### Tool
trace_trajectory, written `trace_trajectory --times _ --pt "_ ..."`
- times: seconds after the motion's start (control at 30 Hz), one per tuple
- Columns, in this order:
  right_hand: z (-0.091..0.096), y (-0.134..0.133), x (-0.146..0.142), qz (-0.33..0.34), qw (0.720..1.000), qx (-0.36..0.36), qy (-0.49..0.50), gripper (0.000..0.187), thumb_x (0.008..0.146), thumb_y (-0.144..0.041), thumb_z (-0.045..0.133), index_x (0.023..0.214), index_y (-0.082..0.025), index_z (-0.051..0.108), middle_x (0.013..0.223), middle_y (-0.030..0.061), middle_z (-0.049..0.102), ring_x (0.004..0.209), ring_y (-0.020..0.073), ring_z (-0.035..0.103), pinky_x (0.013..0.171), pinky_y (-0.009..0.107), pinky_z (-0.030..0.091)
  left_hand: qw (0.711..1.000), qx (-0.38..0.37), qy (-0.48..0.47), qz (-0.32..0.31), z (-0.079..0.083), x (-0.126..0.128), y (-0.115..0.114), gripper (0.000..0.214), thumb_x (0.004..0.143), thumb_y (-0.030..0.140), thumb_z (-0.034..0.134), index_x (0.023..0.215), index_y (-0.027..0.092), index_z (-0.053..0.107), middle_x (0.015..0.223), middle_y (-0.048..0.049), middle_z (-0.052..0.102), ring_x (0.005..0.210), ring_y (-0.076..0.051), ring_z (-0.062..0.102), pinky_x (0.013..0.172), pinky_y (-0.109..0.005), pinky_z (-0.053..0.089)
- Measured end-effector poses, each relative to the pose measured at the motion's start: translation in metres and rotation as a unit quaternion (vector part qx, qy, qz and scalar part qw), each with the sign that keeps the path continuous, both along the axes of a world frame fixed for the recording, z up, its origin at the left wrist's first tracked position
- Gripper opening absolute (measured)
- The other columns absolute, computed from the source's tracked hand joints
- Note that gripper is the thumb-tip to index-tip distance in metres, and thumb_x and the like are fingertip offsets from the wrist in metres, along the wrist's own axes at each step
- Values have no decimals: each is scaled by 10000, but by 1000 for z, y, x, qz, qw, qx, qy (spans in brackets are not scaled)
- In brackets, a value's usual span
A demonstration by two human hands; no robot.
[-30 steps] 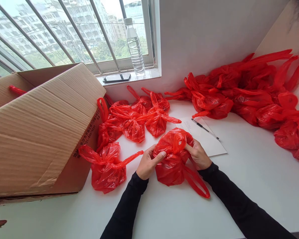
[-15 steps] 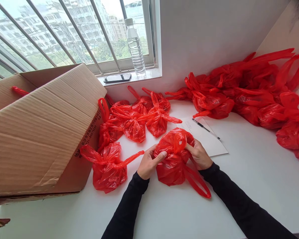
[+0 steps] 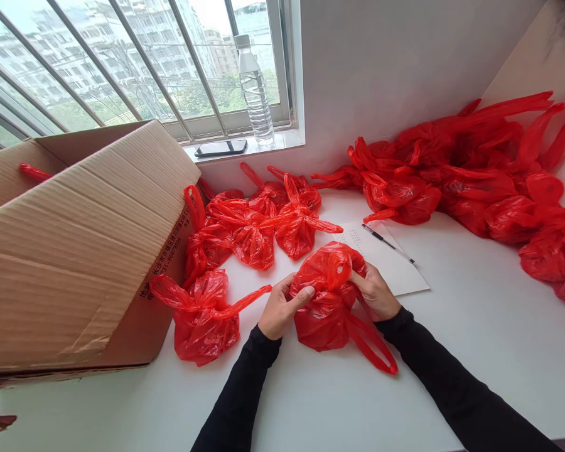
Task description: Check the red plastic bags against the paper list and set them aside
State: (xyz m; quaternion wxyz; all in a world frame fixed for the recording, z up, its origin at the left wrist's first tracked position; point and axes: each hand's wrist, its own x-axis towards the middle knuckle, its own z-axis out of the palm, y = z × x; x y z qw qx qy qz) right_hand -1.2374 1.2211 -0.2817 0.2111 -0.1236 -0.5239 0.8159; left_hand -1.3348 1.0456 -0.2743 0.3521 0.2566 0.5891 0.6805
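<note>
Between my hands is a knotted red plastic bag (image 3: 322, 317), tilted up over the white table; its contents cannot be made out. My left hand (image 3: 282, 306) grips its left side, thumb on top and fingers tucked behind. On the other side my right hand (image 3: 377, 290) holds the bag near its knot, with most fingers hidden behind the plastic. One handle loop hangs down toward me on the right. Left of my left hand lies another tied red bag (image 3: 204, 323). A sheet of paper (image 3: 405, 276) with a black pen (image 3: 387, 243) on it lies just beyond my right hand.
A large open cardboard box (image 3: 89, 251) leans at the left. Several tied red bags (image 3: 254, 242) sit by the wall, and a bigger heap of red bags (image 3: 466, 182) fills the back right. A water bottle (image 3: 257, 97) and a phone (image 3: 221, 148) rest on the windowsill.
</note>
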Motion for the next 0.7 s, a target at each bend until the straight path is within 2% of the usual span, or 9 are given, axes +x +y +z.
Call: trace_trajectory --times 0.7 --pt "1 0 0 -6 1000 2 -5 326 805 -434 797 1065 -247 736 1129 50 757 1062 277 683 933 373 541 1000 -2 -10 4 0 -1 1 351 803 434 764 1027 175 685 994 -77 723 920 -249 673 848 -365 518"
